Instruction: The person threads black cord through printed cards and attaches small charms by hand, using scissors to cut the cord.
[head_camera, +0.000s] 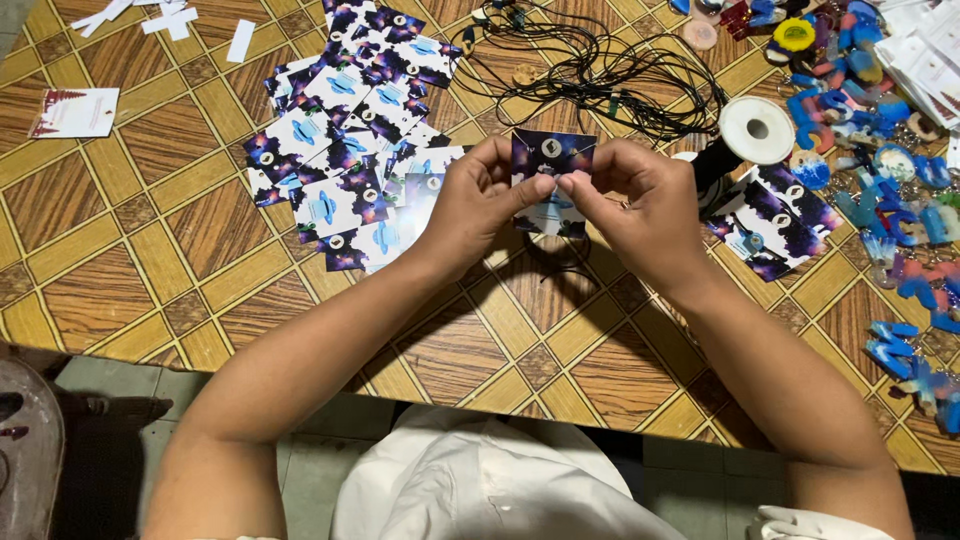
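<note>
Pinching a dark galaxy-print card above the surface, both hands' fingers are closed on it, thumbs meeting at its middle.

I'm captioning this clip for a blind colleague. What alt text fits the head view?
Both hands, left hand and right hand, pinch a small dark galaxy-print card above a patterned wooden table. A spread of matching cards lies to the left, tangled black cord behind, blue keychain charms to the right.
</note>
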